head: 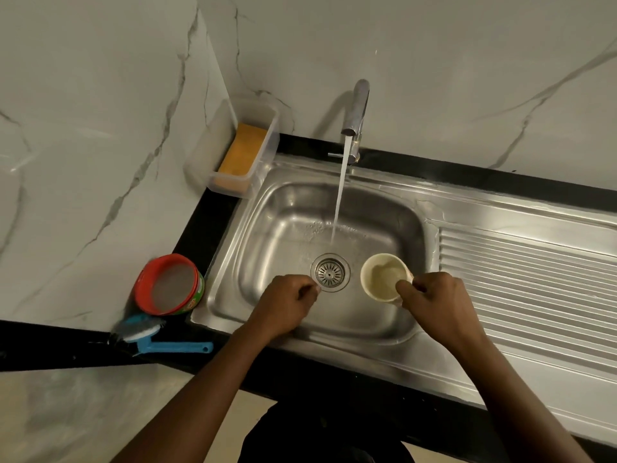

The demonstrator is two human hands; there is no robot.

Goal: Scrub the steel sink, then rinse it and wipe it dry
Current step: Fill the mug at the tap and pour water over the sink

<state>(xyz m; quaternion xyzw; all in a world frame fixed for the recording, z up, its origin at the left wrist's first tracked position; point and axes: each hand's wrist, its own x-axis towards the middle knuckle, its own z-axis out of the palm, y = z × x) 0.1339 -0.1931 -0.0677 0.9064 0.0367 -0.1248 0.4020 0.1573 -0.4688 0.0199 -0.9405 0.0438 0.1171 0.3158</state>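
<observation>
The steel sink (287,225) fills the middle of the view, with a round drain strainer (330,272) at its bottom. The tap (356,108) at the back runs; its stream lands just behind the drain. My right hand (434,300) holds a cream plastic cup (384,277) by its rim, low in the basin to the right of the drain; the cup has a little water in it. My left hand (283,304) hovers over the basin's front left, fingers curled shut, and nothing shows in it.
A clear holder (263,155) with an orange sponge (242,153) hangs at the back left corner. A red tub of scouring paste (168,284) and a blue-handled brush (150,335) sit on the black counter at left. The ribbed drainboard (527,279) extends right.
</observation>
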